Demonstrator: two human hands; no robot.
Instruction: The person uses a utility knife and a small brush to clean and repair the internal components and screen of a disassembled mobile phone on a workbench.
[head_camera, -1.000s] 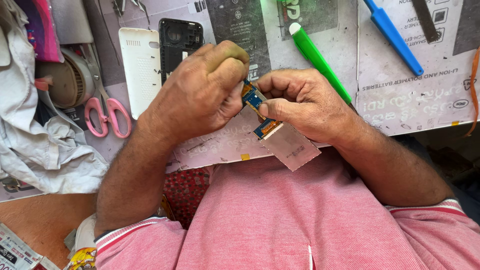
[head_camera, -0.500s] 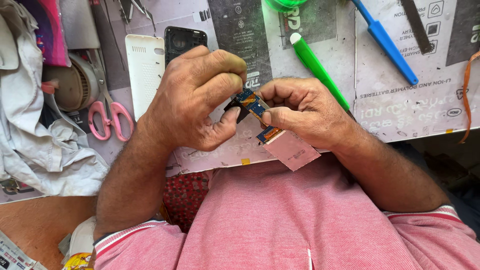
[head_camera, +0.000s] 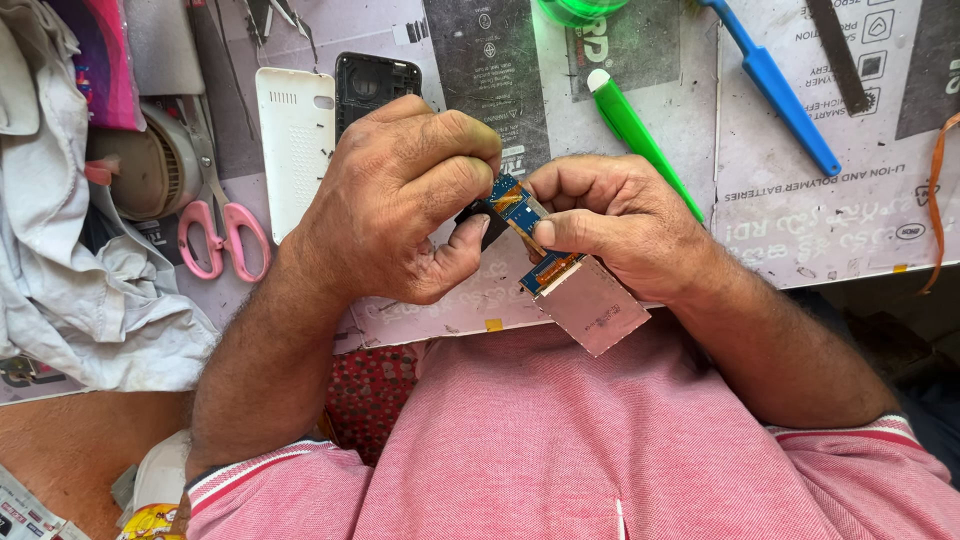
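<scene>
Over the bench edge, our right hand (head_camera: 625, 225) pinches the small display module (head_camera: 585, 300) by its orange flex, while our left hand (head_camera: 400, 200) closes thumb and forefinger on the blue circuit board (head_camera: 515, 203) at the other end. What looks like a dark part sits under the left thumb, half hidden. We should hold the flex slack and grip the board by its edges.

Sunlit workbench (head_camera: 800, 230) under grey printed mats, shadowed floor (head_camera: 900, 330) beyond.

A small blue circuit board (head_camera: 515, 207) with an orange flex strip joins a silvery rectangular display panel (head_camera: 590, 305), tilted and held between both hands above the worktop's edge.
</scene>
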